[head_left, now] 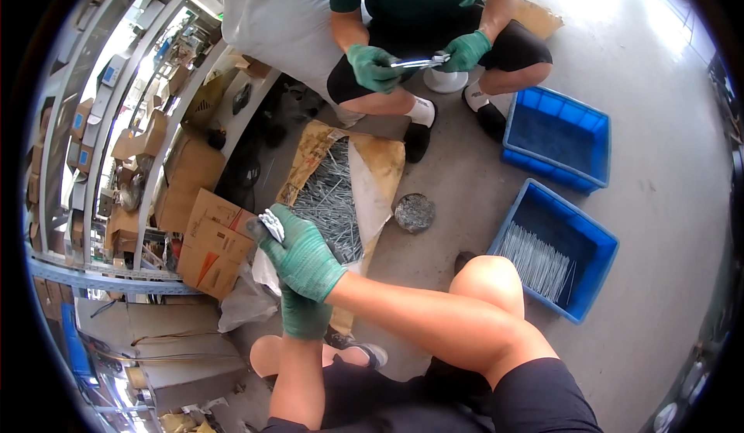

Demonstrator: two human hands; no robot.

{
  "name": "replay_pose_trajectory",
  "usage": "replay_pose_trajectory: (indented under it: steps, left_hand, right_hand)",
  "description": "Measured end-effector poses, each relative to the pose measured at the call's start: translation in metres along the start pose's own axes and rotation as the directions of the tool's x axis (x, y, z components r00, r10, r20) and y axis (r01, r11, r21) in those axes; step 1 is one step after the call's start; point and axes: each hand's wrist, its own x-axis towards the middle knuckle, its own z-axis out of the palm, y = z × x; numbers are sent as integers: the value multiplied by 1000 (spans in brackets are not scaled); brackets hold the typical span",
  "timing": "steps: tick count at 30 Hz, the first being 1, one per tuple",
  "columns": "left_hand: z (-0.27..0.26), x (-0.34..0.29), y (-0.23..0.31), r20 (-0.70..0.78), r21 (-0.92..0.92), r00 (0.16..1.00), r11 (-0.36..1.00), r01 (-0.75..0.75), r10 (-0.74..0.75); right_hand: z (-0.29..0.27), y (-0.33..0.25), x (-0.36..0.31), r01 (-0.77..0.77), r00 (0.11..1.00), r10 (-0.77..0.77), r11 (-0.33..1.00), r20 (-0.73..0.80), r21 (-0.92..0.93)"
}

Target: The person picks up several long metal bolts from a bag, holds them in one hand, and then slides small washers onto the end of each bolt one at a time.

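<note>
Both my hands wear green knit gloves and meet left of centre, over the near side of an open sack (397,148) of loose thin metal rods (329,201). My right hand (306,256) is closed round a small bundle of thin metal rods (271,225); the bundle's bright ends poke out past the thumb. Right behind it, my left hand (304,313) is pressed close under the right one. Its fingers are hidden, so I cannot see whether it grips the bundle too.
Opposite, a seated person's gloved hands (374,67) hold shiny rods. On the right, one blue crate (573,309) contains rods in a row; another blue crate (554,154) stands beyond. A round metal piece (415,213) lies beside the sack. Cardboard (213,243) and shelving (116,284) border the left.
</note>
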Motion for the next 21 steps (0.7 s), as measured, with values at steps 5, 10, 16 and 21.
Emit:
replay_pose_trajectory:
  steps: [5,10,16,21]
  left_hand:
    - [-50,-31,-11,-60,-172,995,983,63,-74]
    - [-38,-43,-8,76,-356,997,934,3,26]
    - [26,-61,19,-108,-402,993,911,-89,49]
    - [-24,-68,-6,122,-348,985,935,-69,118]
  right_hand:
    - [8,0,-11,-115,990,105,989,96,97]
    - [-5,-29,-16,-273,949,222,935,224,227]
    - [4,-29,-26,-25,957,9,998,291,51]
    - [-3,-36,-42,-149,964,117,982,238,119]
